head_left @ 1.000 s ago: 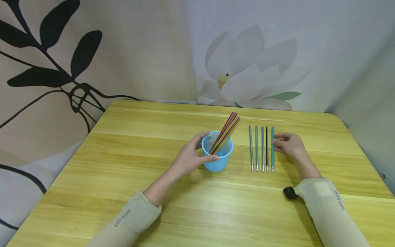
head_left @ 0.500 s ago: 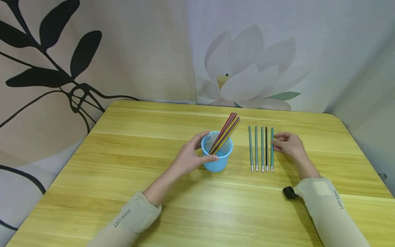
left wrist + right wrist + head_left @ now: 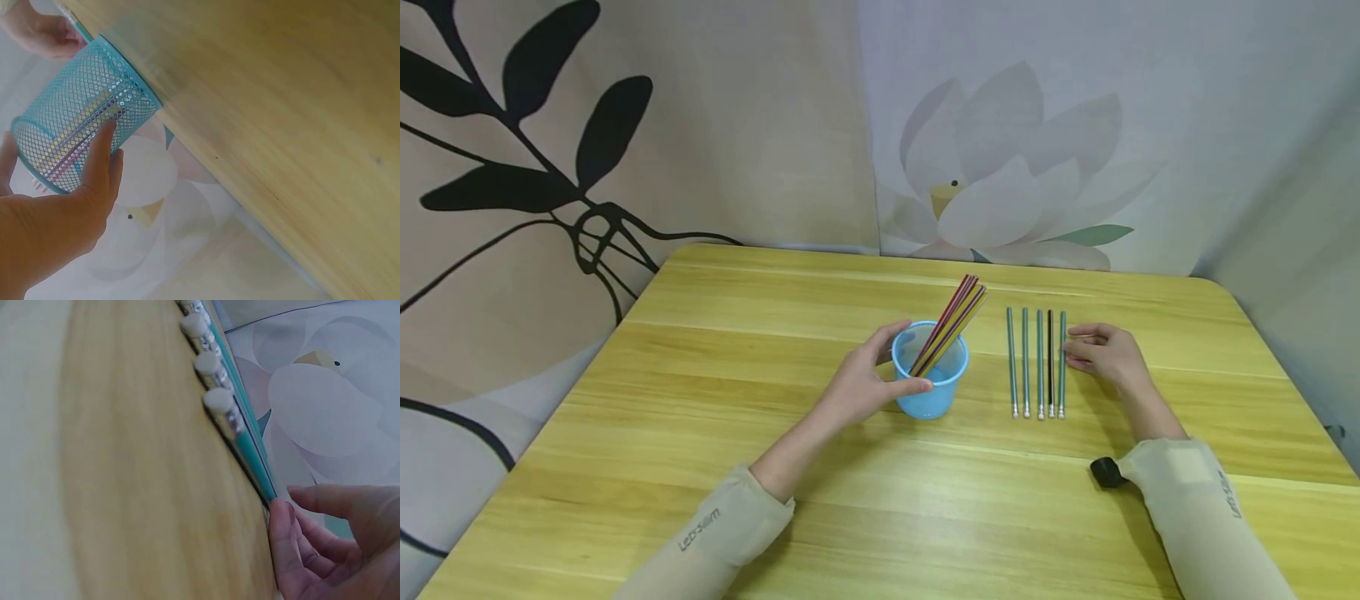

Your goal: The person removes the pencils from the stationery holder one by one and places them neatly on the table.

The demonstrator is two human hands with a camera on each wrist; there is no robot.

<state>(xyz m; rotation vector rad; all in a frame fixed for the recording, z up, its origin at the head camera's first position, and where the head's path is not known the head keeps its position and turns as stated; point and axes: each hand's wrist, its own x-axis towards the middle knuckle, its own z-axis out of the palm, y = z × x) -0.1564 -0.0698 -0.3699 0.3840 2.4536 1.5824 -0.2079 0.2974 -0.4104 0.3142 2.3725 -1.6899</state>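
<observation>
My left hand (image 3: pixel 867 380) grips a light blue mesh pencil cup (image 3: pixel 931 405), thumb along its near side and fingers round its far left. A bundle of red, yellow and purple pencils (image 3: pixel 953 323) leans to the right inside it. Right of the cup, a row of pencils lies parallel, white eraser ends toward me: a left teal pencil (image 3: pixel 1012 367), more teal ones and a black pencil (image 3: pixel 1051 367). My right hand (image 3: pixel 1107 353) has its fingertips on the outermost right teal pencil (image 3: pixel 249 456), the other fingers bent; the pencil's far part is hidden behind them in the right wrist view.
Everything stands on a wooden table (image 3: pixel 925 517). A wall with a flower print (image 3: pixel 1022 167) rises behind its far edge, and another wall adjoins on the right. A small black device (image 3: pixel 1107 472) sits at my right sleeve's cuff.
The rightmost teal pencil has shifted slightly left, closer to the black one, with my right fingertips at it. My left hand and the cup stay where they were.
</observation>
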